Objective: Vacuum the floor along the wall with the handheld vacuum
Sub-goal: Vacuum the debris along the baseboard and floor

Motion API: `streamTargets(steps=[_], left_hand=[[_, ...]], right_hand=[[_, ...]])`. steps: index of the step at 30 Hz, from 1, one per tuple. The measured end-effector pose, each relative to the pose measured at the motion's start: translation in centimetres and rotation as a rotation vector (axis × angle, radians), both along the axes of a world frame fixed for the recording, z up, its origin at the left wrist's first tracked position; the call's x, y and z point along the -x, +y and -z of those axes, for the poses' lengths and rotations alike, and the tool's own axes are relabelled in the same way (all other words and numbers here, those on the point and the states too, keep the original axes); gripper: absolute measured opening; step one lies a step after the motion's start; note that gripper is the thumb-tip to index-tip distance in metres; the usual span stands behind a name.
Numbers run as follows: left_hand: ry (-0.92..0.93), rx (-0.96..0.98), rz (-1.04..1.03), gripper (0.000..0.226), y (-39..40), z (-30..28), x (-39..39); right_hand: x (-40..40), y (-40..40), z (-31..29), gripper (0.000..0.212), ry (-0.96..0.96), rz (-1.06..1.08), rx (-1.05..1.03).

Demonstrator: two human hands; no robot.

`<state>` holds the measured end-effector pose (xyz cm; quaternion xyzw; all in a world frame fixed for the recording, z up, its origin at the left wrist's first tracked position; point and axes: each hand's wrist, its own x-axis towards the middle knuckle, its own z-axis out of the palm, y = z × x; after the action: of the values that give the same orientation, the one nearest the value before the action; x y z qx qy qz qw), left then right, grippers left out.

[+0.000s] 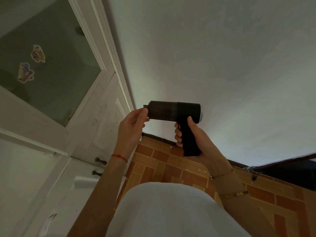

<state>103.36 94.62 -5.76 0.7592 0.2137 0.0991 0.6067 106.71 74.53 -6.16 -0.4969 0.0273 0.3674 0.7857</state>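
Note:
A black handheld vacuum (172, 111) with a pistol grip is held up in front of the white wall (222, 65), its barrel level and its nozzle end pointing left. My right hand (191, 135) is wrapped around the grip. The fingertips of my left hand (132, 122) pinch the nozzle end of the barrel. Below the vacuum lies the orange-brown tiled floor (162, 161), which meets the wall at a dark baseboard (159, 138). A few small white specks lie on the tiles near the baseboard.
A white cabinet (56, 151) with a frosted glass door, stickers and dark metal handles fills the left side. A dark opening (290, 171) sits low at the right along the wall. My white top covers the bottom centre.

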Motion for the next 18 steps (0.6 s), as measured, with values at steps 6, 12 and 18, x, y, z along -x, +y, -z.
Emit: streamTargets(steps=[6,12,18], left_hand=[[0.011,-0.313,0.061,0.044,1.2,1.7,1.0],[0.037,-0.445,0.108,0.041,1.9,3.7,1.5],[0.103,-0.526,0.14,0.059,2.9,6.6,1.4]], right_hand=[[0.5,-0.1,0.3,0.047,-0.033,0.028,0.048],[1.0,-0.2,1.0,0.052,-0.077,0.086,0.15],[0.2,-0.3,2.5,0.06,-0.037,0.1,0.257]])
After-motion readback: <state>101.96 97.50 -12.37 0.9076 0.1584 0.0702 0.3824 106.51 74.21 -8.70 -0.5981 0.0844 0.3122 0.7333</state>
